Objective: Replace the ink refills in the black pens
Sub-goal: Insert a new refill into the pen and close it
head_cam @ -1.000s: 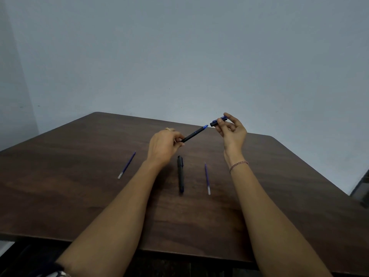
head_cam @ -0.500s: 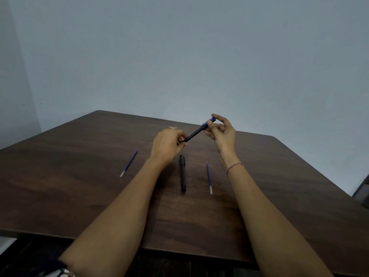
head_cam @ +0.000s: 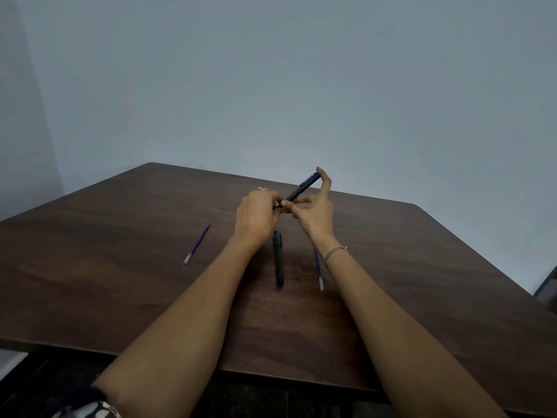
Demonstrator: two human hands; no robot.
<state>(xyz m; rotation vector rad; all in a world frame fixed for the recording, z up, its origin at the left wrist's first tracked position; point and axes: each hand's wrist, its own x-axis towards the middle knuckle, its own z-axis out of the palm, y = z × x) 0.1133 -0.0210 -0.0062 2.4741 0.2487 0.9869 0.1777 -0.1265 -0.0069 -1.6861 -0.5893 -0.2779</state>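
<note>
Above the middle of the dark wooden table, both hands hold one black pen with a blue-labelled cap end, tilted up to the right. My left hand pinches its lower end. My right hand grips the barrel with thumb and fingers, and its index finger touches the upper tip. A second black pen lies on the table between my forearms. One blue ink refill lies to the left; another blue refill lies beside my right wrist, partly hidden by it.
The table's front edge runs below my forearms, with a dark floor beneath. A plain grey-blue wall stands behind the table. A dark object shows at the right border.
The cap piece in my right hand has joined the barrel held by my left hand. My right hand has slid down along the pen, and both hands have come together.
</note>
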